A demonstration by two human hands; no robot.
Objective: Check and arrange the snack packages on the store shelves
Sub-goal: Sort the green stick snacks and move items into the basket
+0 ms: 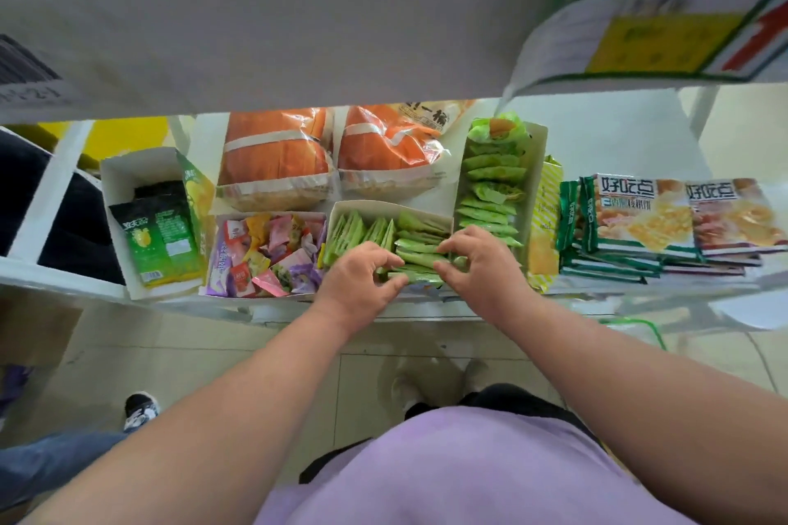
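Shelf: white metal store shelf (264,307), under an upper white shelf board; pale tiled floor (213,358) below.
Box: open white cardboard box (366,207) of flat green snack packets (420,245), at the shelf's front edge.
Left grip: left hand (356,275), fingers curled, pinching the front packets.
Right grip: right hand (479,258), likewise pinching them from the right.
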